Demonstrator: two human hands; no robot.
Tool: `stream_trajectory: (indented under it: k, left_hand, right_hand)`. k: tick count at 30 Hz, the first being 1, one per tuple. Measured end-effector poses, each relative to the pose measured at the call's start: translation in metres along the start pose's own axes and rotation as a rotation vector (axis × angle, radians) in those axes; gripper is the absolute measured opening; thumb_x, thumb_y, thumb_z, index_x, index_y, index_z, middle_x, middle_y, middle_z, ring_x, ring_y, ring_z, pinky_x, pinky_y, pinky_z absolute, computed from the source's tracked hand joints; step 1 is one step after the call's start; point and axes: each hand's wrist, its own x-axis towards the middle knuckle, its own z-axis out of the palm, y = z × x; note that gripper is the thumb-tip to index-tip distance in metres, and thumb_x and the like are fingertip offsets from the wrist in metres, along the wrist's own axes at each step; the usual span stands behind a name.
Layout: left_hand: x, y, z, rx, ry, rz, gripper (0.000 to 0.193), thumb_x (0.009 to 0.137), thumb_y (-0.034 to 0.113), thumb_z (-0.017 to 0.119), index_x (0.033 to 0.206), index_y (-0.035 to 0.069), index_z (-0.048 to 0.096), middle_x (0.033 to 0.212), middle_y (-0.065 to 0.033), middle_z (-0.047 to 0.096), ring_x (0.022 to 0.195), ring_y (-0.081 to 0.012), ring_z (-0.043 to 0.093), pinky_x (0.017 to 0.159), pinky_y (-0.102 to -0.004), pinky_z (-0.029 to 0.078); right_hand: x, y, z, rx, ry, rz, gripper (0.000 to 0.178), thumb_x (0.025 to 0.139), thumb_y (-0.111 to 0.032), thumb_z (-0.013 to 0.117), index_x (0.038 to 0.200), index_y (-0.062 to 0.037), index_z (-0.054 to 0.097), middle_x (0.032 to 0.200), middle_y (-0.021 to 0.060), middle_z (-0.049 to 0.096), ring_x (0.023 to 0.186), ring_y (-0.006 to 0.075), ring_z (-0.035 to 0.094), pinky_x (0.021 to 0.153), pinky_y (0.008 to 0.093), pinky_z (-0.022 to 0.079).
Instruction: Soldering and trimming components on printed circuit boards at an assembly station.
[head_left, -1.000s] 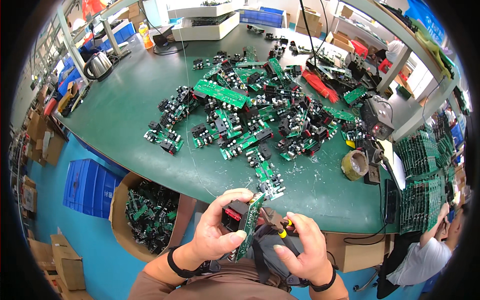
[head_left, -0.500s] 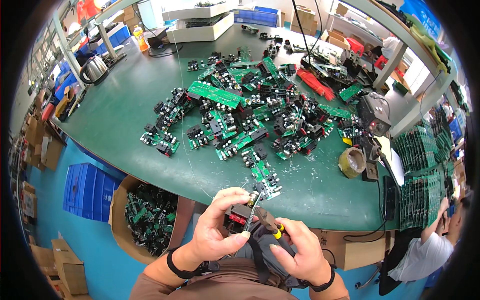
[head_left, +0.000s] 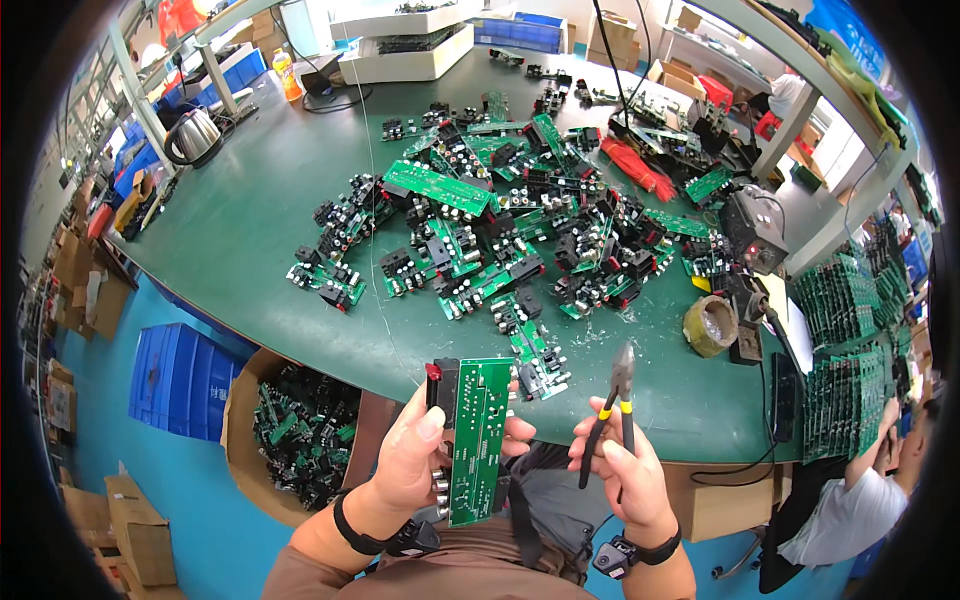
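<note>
In my left hand (head_left: 408,452) is a long green circuit board (head_left: 480,440), held upright with its flat underside facing me. A black connector block with a red part sticks out along its left edge, and round metal parts show lower down. The fingers of my right hand (head_left: 628,468) are wrapped around pliers (head_left: 617,400) with black and yellow handles. Their metal jaws point up and away, apart from the board. Just beyond both hands, a populated circuit board (head_left: 535,350) lies near the table's front edge.
A heap of circuit boards (head_left: 480,215) covers the middle of the green table (head_left: 250,240). To the right stand a tape roll (head_left: 710,326) and a soldering station (head_left: 755,228). A carton of boards (head_left: 240,440) sits below left, beside a blue crate (head_left: 180,382). Another person (head_left: 850,500) is at far right.
The pliers have moved away from the board, to the right and upward. My left hand has turned the board from edge-on to show its flat green side.
</note>
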Motion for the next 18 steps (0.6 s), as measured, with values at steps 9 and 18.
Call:
stream_trajectory:
  k: [9, 18]
  left_hand:
    - [-0.001, 0.006, 0.009, -0.065, -0.012, -0.081, 0.073, 0.094, 0.049, 0.046, 0.138, -0.007, 0.030, 0.132, -0.0244, 0.047, 0.103, -0.0334, 0.063, 0.084, -0.0447, 0.056]
    - [0.005, 0.012, 0.003, -0.039, 0.065, 0.057, 0.067, 0.098, 0.052, 0.026, 0.138, 0.000, 0.038, 0.108, -0.0219, 0.063, 0.085, -0.0286, 0.068, 0.079, -0.0370, 0.056]
  right_hand:
    - [-0.018, -0.006, 0.006, -0.437, -0.014, -0.122, 0.055, 0.083, -0.012, 0.067, 0.132, 0.0043, 0.047, 0.101, 0.0061, 0.055, 0.087, 0.0123, 0.054, 0.079, 0.0259, 0.046]
    - [-0.034, -0.002, 0.016, -0.945, -0.180, -0.371, 0.058, 0.075, -0.013, 0.074, 0.126, 0.0044, 0.052, 0.102, 0.0145, 0.060, 0.081, 0.0183, 0.058, 0.072, 0.0286, 0.049]
